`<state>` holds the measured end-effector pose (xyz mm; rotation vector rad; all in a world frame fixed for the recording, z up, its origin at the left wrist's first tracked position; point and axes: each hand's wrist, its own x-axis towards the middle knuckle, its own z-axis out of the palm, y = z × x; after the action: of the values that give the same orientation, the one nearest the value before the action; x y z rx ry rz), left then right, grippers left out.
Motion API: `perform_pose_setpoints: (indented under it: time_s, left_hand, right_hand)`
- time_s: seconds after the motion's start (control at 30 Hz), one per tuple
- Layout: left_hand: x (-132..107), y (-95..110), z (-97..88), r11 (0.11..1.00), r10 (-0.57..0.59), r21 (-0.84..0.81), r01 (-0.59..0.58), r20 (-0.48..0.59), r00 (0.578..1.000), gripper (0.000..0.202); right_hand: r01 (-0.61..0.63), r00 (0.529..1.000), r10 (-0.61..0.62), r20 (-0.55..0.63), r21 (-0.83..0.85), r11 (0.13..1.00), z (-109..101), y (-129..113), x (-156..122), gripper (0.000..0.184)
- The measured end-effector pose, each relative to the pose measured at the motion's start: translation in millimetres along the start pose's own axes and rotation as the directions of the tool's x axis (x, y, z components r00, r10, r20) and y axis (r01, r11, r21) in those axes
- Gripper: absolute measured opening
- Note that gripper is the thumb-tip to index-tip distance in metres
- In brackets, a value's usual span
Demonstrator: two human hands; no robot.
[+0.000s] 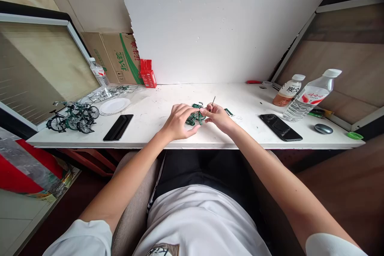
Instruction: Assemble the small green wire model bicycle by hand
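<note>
A small dark green model bicycle (192,119) is between my hands above the middle of the table. My left hand (180,122) curves around its left side, index finger stretched to the top of the model and thumb below it. From the right, my right hand (218,117) pinches close to the model, its fingertips meeting my left index finger. A thin dark stick (214,99) pokes up from the fingers of my right hand. Whatever small part lies between the fingertips is hidden. Just beyond my right hand lies a small green piece (229,112).
Several assembled model bicycles (73,117) stand at the left, near a white plate (115,106) and loose part frames (111,93). Phones lie on both sides, one black (118,127), one dark (280,127). Bottles (310,95) and a grey mouse (323,129) occupy the right. A white board (222,28) backs the table.
</note>
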<state>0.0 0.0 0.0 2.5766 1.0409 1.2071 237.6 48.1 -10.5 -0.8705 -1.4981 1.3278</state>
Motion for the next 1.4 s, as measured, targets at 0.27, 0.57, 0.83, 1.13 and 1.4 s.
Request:
perform_pose_setpoints:
  time_s: [0.27, 0.57, 0.83, 1.13, 1.4]
  left_hand:
    - [4.0, -24.0, 9.2, 0.7, -0.602, -0.596, 0.394, -0.196, 0.774, 0.072]
    - [5.0, -22.7, -4.9, 0.336, -0.471, -0.768, 0.545, 0.364, 0.803, 0.053]
    - [4.7, -24.7, -19.8, 0.373, -0.309, -0.692, 0.618, 0.536, 0.786, 0.056]
    - [2.4, -20.3, -8.8, 0.482, -0.371, -0.629, 0.609, 0.484, 0.793, 0.04]
    - [-1.6, -34.0, 5.9, 0.356, -0.526, -0.783, 0.51, 0.283, 0.802, 0.044]
  right_hand:
    - [0.063, 0.998, -0.063, 0.025, -0.017, 0.998, -4.1, -9.0, 0.9, 0.077]
    - [0.18, 0.984, -0.175, 0.041, -0.177, 0.968, -1.0, -2.2, 1.4, 0.071]
    - [0.242, 0.966, -0.258, -0.008, -0.319, 0.916, 2.9, -3.8, -2.7, 0.065]
    - [0.261, 0.964, -0.26, 0.055, -0.366, 0.893, 11.7, -9.8, -8.8, 0.058]
    - [0.235, 0.971, -0.153, 0.183, -0.626, 0.743, -38.2, -1.5, -1.3, 0.033]
